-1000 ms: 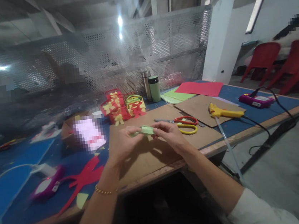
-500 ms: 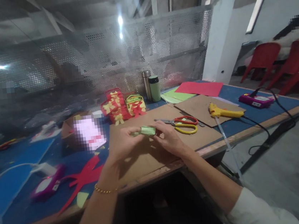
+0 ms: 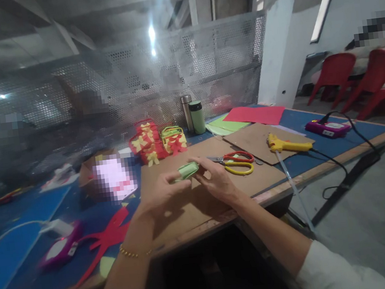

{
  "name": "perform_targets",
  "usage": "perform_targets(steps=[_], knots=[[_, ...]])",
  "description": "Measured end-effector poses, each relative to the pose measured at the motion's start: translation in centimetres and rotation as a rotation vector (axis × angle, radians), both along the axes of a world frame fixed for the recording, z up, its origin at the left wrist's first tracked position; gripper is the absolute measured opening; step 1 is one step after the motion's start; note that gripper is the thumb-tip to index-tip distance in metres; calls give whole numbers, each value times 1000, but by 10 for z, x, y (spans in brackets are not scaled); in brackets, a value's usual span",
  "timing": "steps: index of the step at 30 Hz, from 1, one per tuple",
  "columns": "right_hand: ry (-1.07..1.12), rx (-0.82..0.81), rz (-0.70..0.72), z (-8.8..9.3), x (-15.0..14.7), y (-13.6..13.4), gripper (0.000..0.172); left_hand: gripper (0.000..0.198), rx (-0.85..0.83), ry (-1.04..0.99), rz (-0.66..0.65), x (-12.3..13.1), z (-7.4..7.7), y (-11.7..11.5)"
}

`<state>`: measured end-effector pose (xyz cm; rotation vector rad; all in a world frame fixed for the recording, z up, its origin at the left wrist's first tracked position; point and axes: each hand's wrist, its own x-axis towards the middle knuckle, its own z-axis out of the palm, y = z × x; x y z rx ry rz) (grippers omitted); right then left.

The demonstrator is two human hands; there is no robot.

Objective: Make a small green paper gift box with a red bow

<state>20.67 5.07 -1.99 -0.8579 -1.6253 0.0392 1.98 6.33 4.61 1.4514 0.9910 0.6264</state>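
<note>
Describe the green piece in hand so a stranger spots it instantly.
Find the large brown cardboard on the blue table. Above it, the left hand holds the small green piece. Unlike the green sheets lying farther back, it's held up.

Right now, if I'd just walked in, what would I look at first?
Probably the cluster of red bags with yellow bows, by the far left corner of the brown cardboard sheet. Next might come the yellow glue gun on the right, past the red-and-yellow-handled scissors. Nearer the middle, a small pale-green piece is held above the cardboard.
</note>
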Motion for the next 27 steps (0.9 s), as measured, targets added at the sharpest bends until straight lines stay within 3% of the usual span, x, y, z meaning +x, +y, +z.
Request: perform_targets(steps=[20,24,27], knots=[[-26,26,-14,-5,2,3,44,59,-64,-35,-44,-4,1,-2],[1,16,-21,-6,4,3,44,57,37,-28,-37,0,3,-1],[23,-19,-39,-7,4,4,38,49,166,44,45,0,-3,8]])
